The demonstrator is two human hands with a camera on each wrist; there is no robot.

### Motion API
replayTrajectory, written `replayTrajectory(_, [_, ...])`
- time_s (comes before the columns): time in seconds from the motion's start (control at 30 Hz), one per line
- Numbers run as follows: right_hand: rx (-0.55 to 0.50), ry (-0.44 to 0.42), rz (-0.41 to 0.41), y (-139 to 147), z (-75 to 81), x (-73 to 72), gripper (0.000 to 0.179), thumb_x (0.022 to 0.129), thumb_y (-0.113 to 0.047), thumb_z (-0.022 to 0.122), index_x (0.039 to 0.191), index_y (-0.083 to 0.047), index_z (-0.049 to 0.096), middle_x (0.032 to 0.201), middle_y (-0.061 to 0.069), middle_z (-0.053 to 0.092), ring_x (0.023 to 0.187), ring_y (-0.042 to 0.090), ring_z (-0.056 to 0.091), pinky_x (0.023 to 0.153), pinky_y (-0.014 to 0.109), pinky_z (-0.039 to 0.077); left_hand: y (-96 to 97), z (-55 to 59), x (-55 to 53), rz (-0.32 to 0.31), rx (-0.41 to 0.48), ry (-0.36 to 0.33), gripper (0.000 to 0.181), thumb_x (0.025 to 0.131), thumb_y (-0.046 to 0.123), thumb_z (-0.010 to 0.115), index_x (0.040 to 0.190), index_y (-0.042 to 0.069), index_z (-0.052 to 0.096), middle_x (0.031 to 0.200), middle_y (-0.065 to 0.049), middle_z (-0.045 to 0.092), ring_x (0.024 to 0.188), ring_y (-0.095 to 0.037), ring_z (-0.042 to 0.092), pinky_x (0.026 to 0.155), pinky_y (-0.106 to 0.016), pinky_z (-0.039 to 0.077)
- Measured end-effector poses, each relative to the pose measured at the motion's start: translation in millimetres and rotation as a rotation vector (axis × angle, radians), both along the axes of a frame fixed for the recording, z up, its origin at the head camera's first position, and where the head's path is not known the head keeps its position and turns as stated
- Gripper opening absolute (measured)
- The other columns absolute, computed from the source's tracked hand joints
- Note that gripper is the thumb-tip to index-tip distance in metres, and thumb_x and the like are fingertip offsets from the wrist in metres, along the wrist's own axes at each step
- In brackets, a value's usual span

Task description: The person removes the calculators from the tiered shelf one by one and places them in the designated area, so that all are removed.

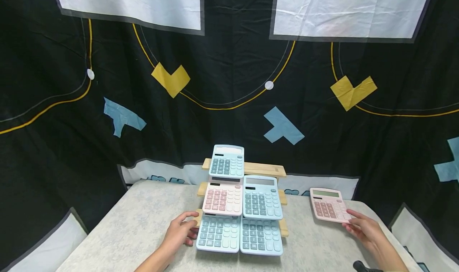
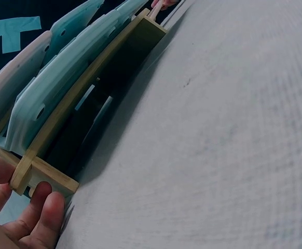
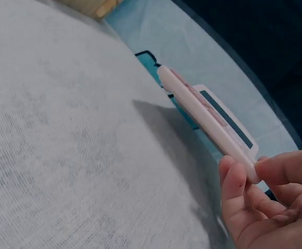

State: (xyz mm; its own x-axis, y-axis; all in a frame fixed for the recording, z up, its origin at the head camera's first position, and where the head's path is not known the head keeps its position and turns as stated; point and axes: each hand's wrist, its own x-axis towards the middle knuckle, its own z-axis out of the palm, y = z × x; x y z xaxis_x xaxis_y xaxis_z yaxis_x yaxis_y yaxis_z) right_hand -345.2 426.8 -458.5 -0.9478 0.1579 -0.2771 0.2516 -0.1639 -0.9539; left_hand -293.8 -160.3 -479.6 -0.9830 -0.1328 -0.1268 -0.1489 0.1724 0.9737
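Observation:
A wooden tiered rack stands mid-table and bears several calculators. A light blue calculator leans on its top tier. Below are a pink calculator and a second blue calculator; two more blue ones, a left calculator and a right calculator, fill the bottom tier. My left hand grips the left end of the rack, thumb on the slat end. Off to the right, my right hand pinches a loose pink calculator by its lower corner, holding it tilted above the table.
The pale grey table runs under the rack. Behind it hangs a black cloth with blue and yellow tape pieces. A small black object shows by my right forearm.

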Motion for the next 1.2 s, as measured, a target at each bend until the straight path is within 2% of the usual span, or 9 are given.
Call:
replayTrajectory(0.03, [0.008, -0.011, -0.005, 0.5, -1.7, 0.0, 0.053, 0.096, 0.007, 0.046, 0.149, 0.009, 0.038, 0.083, 0.005, 0.069, 0.077, 0.018, 0.073, 0.072, 0.027, 0.060, 0.2, 0.0, 0.0, -0.001, 0.000, -0.002, 0.042, 0.093, 0.017, 0.057, 0.134, 0.007, 0.059, 0.087, -0.006, 0.073, 0.070, -0.020, 0.064, 0.056, -0.034, 0.055])
replayTrajectory(0.17, [0.039, -0.050, -0.031, 3.1, -10.5, -0.4, 0.057, 0.096, 0.006, 0.044, 0.152, 0.009, 0.031, 0.082, 0.006, 0.069, 0.075, 0.017, 0.073, 0.070, 0.026, 0.060, 0.6, -0.5, -0.2, -0.010, 0.000, -0.008, 0.042, 0.093, 0.017, 0.057, 0.133, 0.007, 0.059, 0.087, -0.006, 0.073, 0.070, -0.019, 0.064, 0.056, -0.034, 0.055])
replayTrajectory(0.23, [0.052, -0.066, -0.043, 3.5, -13.8, -2.0, 0.065, 0.097, 0.006, 0.043, 0.157, 0.007, 0.019, 0.081, 0.006, 0.068, 0.075, 0.017, 0.072, 0.070, 0.025, 0.060, 0.8, -1.0, -0.1, -0.012, 0.000, -0.008, 0.042, 0.093, 0.017, 0.056, 0.133, 0.007, 0.059, 0.087, -0.006, 0.073, 0.069, -0.019, 0.064, 0.056, -0.033, 0.055])
replayTrajectory(0.47, [0.063, -0.094, -0.105, 5.1, -16.2, -9.4, 0.062, 0.096, 0.004, 0.046, 0.155, 0.005, 0.026, 0.079, 0.005, 0.068, 0.073, 0.017, 0.073, 0.069, 0.026, 0.060, 0.4, -0.9, 0.3, -0.007, 0.001, -0.006, 0.042, 0.093, 0.017, 0.056, 0.133, 0.007, 0.059, 0.087, -0.006, 0.073, 0.070, -0.019, 0.064, 0.056, -0.033, 0.055])
replayTrajectory(0.57, [0.079, -0.086, -0.084, 5.8, -16.3, -10.0, 0.063, 0.096, 0.004, 0.045, 0.156, 0.005, 0.024, 0.078, 0.004, 0.068, 0.073, 0.016, 0.073, 0.068, 0.026, 0.060, 0.0, -0.2, 1.0, -0.002, -0.003, -0.003, 0.042, 0.093, 0.018, 0.056, 0.133, 0.007, 0.059, 0.087, -0.007, 0.073, 0.070, -0.020, 0.064, 0.056, -0.033, 0.055])
replayTrajectory(0.8, [0.122, -0.107, -0.119, 4.0, -16.8, -10.4, 0.063, 0.098, 0.002, 0.044, 0.157, 0.003, 0.023, 0.076, 0.004, 0.068, 0.070, 0.013, 0.071, 0.066, 0.024, 0.059, -0.3, 1.1, 1.2, -0.001, -0.002, -0.006, 0.042, 0.094, 0.018, 0.057, 0.134, 0.007, 0.058, 0.089, -0.007, 0.073, 0.070, -0.019, 0.063, 0.057, -0.034, 0.055])
replayTrajectory(1.2, [0.138, -0.097, -0.189, 2.8, -23.1, -13.8, 0.060, 0.099, 0.003, 0.043, 0.156, 0.005, 0.023, 0.073, 0.001, 0.067, 0.070, 0.014, 0.072, 0.075, 0.028, 0.061, -0.3, -0.9, 1.2, 0.002, -0.010, 0.010, 0.041, 0.094, 0.018, 0.055, 0.134, 0.008, 0.058, 0.087, -0.007, 0.073, 0.070, -0.019, 0.063, 0.057, -0.034, 0.055])
